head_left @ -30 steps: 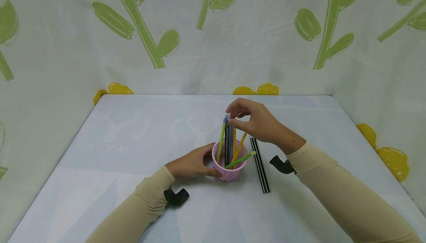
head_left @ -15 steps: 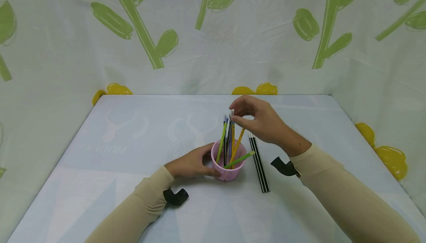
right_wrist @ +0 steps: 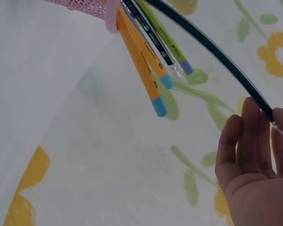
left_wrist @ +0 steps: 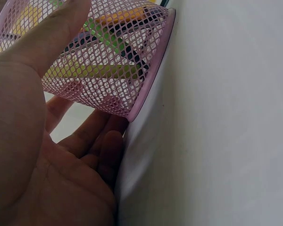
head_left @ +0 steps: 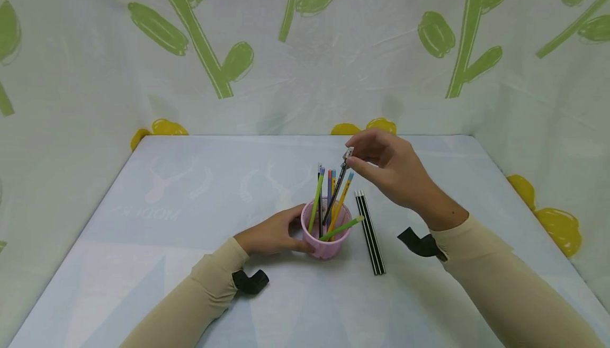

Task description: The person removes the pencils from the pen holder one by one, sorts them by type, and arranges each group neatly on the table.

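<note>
My left hand (head_left: 274,231) grips the side of a pink mesh pencil cup (head_left: 325,250), which stands on the table; in the left wrist view its thumb crosses the mesh wall (left_wrist: 104,94). Between thumb and fingertips, my right hand (head_left: 396,170) pinches the light top end of a black pencil (head_left: 335,194). That pencil leans right, its lower end within the cup's mouth. Around it in the cup stand a lime-green pencil (head_left: 315,205), orange pencils with blue ends (right_wrist: 140,70) and other dark ones. A green pencil (head_left: 345,228) lies slanted over the rim.
Right of the cup, black pencils (head_left: 370,237) with white stripes lie side by side on the pale table (head_left: 190,295). Behind the table hangs a white backdrop (head_left: 362,62) with green leaves. Both sleeves carry a black strap piece (head_left: 421,243) near the wrist.
My right hand has moved right and slightly up, drawing the black pencil away from the bunch and tilting it right. My left hand stays on the cup.
</note>
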Motion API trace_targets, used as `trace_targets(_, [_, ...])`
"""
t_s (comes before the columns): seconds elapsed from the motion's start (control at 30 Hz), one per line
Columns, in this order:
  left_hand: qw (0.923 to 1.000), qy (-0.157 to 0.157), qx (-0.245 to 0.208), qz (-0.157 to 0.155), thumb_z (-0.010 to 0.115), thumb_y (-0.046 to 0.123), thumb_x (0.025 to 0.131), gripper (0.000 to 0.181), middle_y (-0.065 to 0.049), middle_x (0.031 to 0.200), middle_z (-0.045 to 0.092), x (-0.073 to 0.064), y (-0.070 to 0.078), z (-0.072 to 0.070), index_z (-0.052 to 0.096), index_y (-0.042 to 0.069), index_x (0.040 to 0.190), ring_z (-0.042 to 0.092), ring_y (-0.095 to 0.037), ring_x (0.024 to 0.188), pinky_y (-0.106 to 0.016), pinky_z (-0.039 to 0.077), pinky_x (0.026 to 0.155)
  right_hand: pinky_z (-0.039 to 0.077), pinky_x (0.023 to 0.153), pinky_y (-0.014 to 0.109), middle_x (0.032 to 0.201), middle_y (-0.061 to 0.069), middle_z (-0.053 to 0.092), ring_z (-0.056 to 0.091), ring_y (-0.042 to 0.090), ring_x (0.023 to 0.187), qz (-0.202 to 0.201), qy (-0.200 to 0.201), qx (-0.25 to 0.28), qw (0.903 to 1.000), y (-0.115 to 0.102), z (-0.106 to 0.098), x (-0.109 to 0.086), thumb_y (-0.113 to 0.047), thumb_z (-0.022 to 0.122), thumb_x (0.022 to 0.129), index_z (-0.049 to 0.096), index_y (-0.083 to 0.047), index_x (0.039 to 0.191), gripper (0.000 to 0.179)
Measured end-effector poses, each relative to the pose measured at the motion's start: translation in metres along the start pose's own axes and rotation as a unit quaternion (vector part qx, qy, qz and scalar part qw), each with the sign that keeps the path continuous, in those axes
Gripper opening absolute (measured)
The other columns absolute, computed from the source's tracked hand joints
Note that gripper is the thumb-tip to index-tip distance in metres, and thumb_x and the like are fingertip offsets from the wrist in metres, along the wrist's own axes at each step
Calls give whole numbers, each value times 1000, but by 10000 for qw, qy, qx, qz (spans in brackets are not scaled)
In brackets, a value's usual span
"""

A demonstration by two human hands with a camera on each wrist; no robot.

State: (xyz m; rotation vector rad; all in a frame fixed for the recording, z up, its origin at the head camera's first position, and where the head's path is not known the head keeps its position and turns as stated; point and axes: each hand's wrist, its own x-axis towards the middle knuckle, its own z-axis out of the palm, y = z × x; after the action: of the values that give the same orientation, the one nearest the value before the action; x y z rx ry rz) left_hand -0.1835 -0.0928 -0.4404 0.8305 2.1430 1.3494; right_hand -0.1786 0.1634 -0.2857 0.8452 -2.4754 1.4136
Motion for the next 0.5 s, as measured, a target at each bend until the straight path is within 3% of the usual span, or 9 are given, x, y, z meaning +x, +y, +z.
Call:
trace_targets(0.1, [10000,-3,-16,-1,87,30,78,85,11,147,51,0,1,0,42,30,149,39,-12,144,-43,24,123,56,82,18,96,3,66,68,11,88,-97,224,173,9996,0,-4,-3,4,69,90,61,1,114,25])
trace_targets(0.3, [9998,31,30,-183,87,31,77,86,10,149,49,-1,1,1,42,30,150,37,-13,145,-45,24,124,58,83,21,99,3,71,70,16,88,-321,492,1017,9931,1,-12,-8,11,65,89,60,6,113,25])
trace_targets(0.5, [10000,35,11,-88,87,31,77,84,11,148,50,0,1,1,43,31,149,38,-12,144,-43,24,123,57,88,22,100,5,74,73,17,92,-15,693,1343,9885,2,-23,-16,8,64,91,61,-2,115,26])
